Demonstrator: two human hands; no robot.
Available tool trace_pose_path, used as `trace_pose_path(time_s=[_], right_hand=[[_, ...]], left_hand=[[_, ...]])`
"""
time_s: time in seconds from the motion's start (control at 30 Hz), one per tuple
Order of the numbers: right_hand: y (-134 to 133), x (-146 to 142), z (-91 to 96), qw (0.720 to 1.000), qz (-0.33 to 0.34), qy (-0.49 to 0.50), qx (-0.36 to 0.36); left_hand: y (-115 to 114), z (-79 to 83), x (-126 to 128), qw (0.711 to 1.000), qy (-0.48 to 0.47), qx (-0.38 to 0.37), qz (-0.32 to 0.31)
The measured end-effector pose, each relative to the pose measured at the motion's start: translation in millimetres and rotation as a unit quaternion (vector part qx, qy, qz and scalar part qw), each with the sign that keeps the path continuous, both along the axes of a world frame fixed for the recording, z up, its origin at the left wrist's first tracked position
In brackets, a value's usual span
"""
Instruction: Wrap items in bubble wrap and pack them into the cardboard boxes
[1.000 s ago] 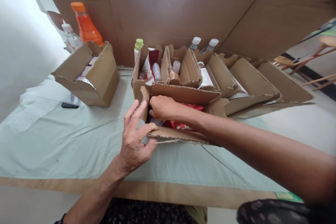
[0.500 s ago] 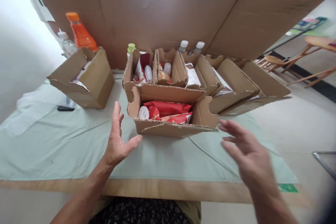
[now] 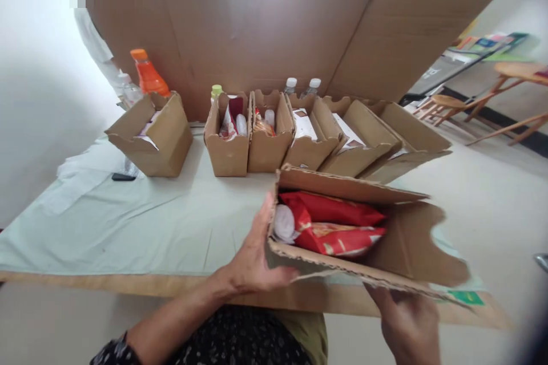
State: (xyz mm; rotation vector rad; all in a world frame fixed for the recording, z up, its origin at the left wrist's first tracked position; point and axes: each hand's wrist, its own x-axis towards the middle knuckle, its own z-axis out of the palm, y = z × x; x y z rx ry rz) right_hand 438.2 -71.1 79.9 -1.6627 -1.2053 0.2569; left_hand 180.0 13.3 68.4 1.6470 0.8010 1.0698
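Note:
An open-topped cardboard box (image 3: 422, 239) is tilted in front of me, close to the table's front edge. My left hand (image 3: 257, 256) grips its left end, with the thumb against the near side. From below, my right hand (image 3: 409, 319) holds the near right part of the box; its fingers are mostly hidden behind the cardboard. Inside lie red packets (image 3: 336, 211), and a white roll (image 3: 283, 223) sits in the left end.
Several cardboard boxes (image 3: 231, 157) holding goods stand in a row behind. Another box (image 3: 177, 142) is at left, near an orange bottle (image 3: 149, 75). A tall cardboard panel (image 3: 265, 40) closes the back. A person (image 3: 96, 40) is partly visible behind its left side.
Both hands, apart from the box before, now hold it. The box has come off its place before the row, moving right and toward me. My view has tipped upward.

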Motion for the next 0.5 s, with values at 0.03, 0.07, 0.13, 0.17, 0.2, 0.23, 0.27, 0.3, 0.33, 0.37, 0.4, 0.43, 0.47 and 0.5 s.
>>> trace_pose_path(time_s=[0.03,0.07,0.13,0.17,0.2,0.23,0.27,0.3,0.33,0.37,0.4,0.43,0.47,0.5], right_hand=[[-0.2,-1.5,7.2,1.000,-0.016,-0.001,0.003],[4.8,-7.3,15.3,1.000,-0.021,0.006,0.009],[25.2,-27.1,31.1,0.999,0.007,0.036,0.026],[36.9,-37.7,37.5,0.997,0.037,0.053,0.031],[47.0,-46.6,42.1,0.995,0.069,0.065,0.033],[53.9,-52.7,44.3,0.992,0.096,0.074,0.030],[56.7,-55.2,44.1,0.990,0.113,0.080,0.024],[55.1,-54.1,41.5,0.989,0.116,0.088,0.016],[49.5,-49.5,37.0,0.990,0.104,0.096,0.010],[40.7,-42.3,31.4,0.992,0.076,0.105,0.009],[30.0,-33.7,25.4,0.993,0.041,0.110,0.008],[18.4,-25.3,19.7,0.994,0.004,0.108,0.006],[7.3,-18.3,14.5,0.994,-0.028,0.101,0.002],[-2.2,-14.0,10.1,0.994,-0.052,0.094,-0.004]], left_hand=[[4.6,6.2,2.6,1.000,-0.012,0.001,-0.009],[11.0,13.1,1.3,1.000,-0.026,-0.005,-0.004],[24.1,27.4,-11.1,0.997,-0.048,-0.035,0.043],[28.8,34.1,-19.7,0.994,-0.054,-0.049,0.081],[31.6,40.1,-27.9,0.990,-0.055,-0.055,0.121],[32.3,44.9,-34.0,0.985,-0.055,-0.053,0.156],[31.2,48.2,-36.9,0.982,-0.054,-0.044,0.176],[28.6,49.8,-35.8,0.982,-0.054,-0.030,0.178],[25.4,49.7,-30.9,0.985,-0.053,-0.014,0.163],[22.0,48.1,-22.9,0.990,-0.050,0.001,0.135],[18.8,45.2,-13.1,0.994,-0.047,0.015,0.100],[15.6,41.2,-3.3,0.996,-0.046,0.026,0.068],[12.2,36.5,4.9,0.998,-0.045,0.031,0.042],[8.3,31.1,10.1,0.998,-0.045,0.031,0.028]])
